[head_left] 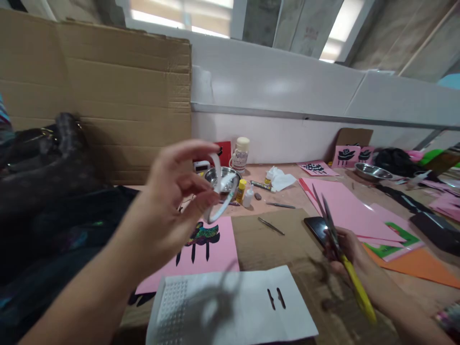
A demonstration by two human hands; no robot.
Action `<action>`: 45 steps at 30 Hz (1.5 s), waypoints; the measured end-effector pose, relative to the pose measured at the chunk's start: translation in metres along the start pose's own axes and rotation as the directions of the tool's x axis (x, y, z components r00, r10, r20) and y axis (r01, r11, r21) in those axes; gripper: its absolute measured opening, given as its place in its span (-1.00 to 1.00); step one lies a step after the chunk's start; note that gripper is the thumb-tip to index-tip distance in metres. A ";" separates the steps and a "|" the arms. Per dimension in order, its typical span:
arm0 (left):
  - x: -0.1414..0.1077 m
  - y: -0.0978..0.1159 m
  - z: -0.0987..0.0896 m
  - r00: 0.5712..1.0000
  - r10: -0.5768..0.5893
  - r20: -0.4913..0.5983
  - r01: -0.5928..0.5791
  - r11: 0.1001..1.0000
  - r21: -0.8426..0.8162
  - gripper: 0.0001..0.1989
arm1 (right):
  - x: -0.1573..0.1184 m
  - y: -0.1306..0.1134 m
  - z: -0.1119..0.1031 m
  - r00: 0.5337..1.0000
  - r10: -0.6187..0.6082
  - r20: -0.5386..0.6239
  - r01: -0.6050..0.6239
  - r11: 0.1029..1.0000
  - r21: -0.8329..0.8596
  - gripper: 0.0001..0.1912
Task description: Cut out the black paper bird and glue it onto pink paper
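My left hand, raised over the table, pinches a curled white strip between thumb and fingers. Part of the strip is behind the fingers. My right hand holds scissors with yellow handles, their blades parted and pointing up and away. Close behind that hand lies a dark phone. Below both hands is a white sheet with rows of small raised dots at its left and two small black pieces on it. A pink card with a black and glittery design lies partly under the sheet.
Tweezers rest on the brown cardboard mat. Behind stand a metal bowl, a small white bottle and a cream-topped flask. Pink sheets spread at right. A dark bag sits at left beside a cardboard panel.
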State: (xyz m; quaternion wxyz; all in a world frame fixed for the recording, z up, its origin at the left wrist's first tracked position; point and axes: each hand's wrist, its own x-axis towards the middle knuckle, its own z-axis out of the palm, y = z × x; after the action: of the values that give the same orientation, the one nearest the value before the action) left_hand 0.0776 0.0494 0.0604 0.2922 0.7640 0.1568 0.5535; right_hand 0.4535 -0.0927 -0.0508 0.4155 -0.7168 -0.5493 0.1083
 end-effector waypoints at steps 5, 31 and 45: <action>-0.004 -0.028 0.027 0.980 -0.168 0.106 0.161 0.985 0.067 -0.59 | 0.022 -0.079 0.004 0.989 -0.112 0.093 0.121 0.988 -0.096 -0.44; -0.012 -0.038 0.044 0.953 -0.110 0.283 0.046 0.974 0.223 -0.54 | 0.024 -0.070 0.052 0.904 -0.354 0.239 0.413 0.867 -0.279 -0.45; -0.012 -0.038 0.044 0.938 -0.132 0.320 0.074 0.979 0.188 -0.57 | 0.025 -0.076 0.051 0.912 -0.319 0.259 0.383 0.888 -0.255 -0.45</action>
State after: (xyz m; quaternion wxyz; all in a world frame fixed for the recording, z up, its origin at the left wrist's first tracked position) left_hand 0.1178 0.0600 0.0181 0.2758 0.8591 0.1930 0.3856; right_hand 0.3785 -0.0429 -0.0212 0.2543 -0.6441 -0.7212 0.0211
